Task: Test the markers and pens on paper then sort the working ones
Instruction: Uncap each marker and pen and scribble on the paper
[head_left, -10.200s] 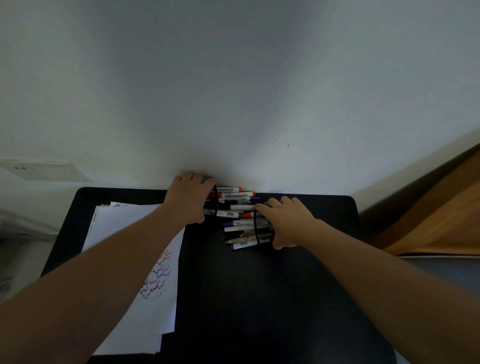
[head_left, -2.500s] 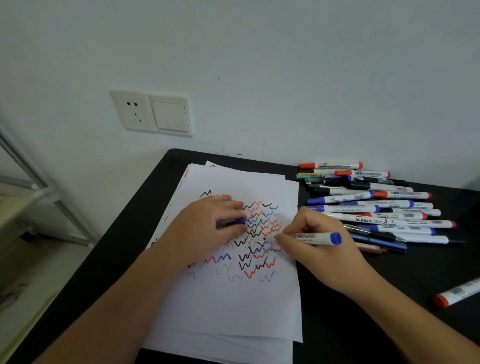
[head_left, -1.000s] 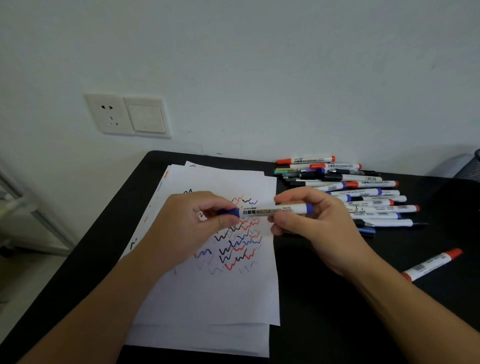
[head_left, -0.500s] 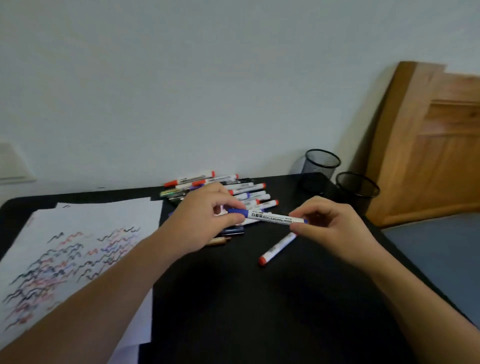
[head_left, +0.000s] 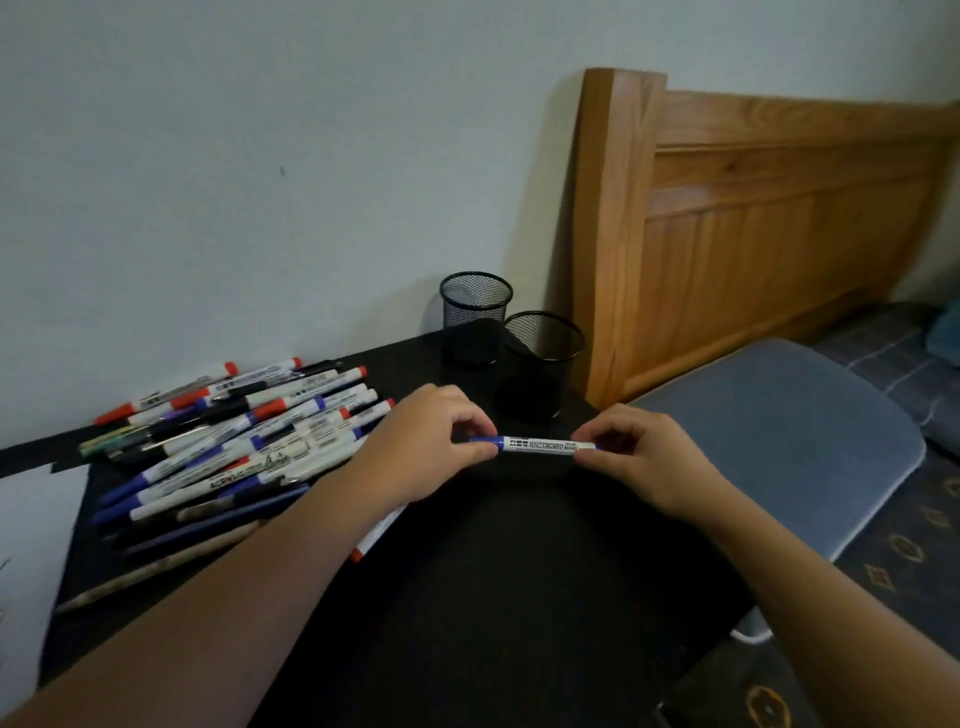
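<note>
Above the black bench, blue whiteboard marker held level, left hand fingers pinching its cap end, right hand fingers pinching the other end, two mesh cups just behind.

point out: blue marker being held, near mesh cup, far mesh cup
blue marker (head_left: 545, 446): head view, white labelled barrel.
near mesh cup (head_left: 537, 374): head view, front wall.
far mesh cup (head_left: 474, 325): head view, front wall.

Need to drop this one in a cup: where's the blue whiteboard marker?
Centre of the head view: blue whiteboard marker held level between left hand and right hand, before the mesh cups.
</note>
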